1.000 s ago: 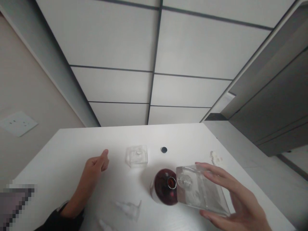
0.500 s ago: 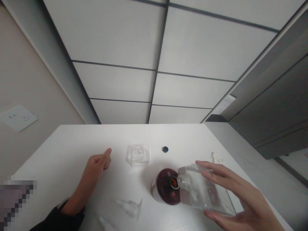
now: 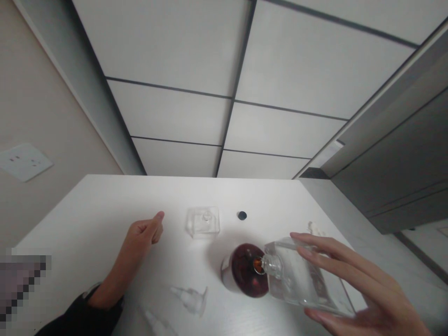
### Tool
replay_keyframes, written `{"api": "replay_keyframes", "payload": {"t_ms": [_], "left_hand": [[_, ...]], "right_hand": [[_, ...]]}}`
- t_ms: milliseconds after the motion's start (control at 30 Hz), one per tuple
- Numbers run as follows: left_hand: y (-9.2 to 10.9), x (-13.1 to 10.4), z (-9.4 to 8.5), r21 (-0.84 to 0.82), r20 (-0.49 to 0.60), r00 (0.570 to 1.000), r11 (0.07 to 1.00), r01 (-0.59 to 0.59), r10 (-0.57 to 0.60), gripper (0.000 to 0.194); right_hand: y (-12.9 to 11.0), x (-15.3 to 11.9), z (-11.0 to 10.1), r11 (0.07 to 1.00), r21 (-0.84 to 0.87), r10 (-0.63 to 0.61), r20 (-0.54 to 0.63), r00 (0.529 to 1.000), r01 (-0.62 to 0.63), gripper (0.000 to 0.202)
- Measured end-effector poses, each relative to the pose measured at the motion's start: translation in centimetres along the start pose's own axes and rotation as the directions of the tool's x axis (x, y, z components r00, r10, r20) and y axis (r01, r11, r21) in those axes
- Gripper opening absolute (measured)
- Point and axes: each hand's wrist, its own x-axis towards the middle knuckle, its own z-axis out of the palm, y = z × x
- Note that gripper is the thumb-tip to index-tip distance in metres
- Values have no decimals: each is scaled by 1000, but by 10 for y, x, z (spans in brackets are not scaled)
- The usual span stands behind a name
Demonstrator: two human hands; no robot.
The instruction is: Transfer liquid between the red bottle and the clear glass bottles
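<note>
My right hand (image 3: 364, 284) is closed around a clear square bottle (image 3: 304, 275), tilted to the left. Its open neck meets the mouth of a dark brown round bottle (image 3: 250, 270), which stands upright on the white table (image 3: 150, 196). Whether liquid is flowing I cannot tell. To the left, my left hand (image 3: 147, 231) is curled into a fist over the table, touching neither bottle, and nothing shows in it. Between the hands stands a second clear square bottle (image 3: 203, 226) with its neck uncovered.
A small black cap (image 3: 241, 215) lies behind the brown bottle. Two translucent pump tops (image 3: 191, 298) lie near the front. A whitish small object (image 3: 316, 228) rests at the right edge, partly behind my right hand. A wall socket (image 3: 24, 161) is at left.
The tilted clear bottle and the brown bottle appear slightly further right, partly because the view has shifted. Both hands keep nearly the same pose.
</note>
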Motion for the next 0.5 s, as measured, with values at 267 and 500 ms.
{"api": "replay_keyframes", "payload": {"t_ms": [267,500], "left_hand": [[-5,2,-1,6,-11,1000,1000,9,-9,66],[-7,1,-3,19,-12,1000,1000,-6,6,65]], "right_hand": [[-3,5,-4,999,-1,-45,-26,999,45,52],[-4,10,-7,998,-1,-58,-19,998,58,51]]}}
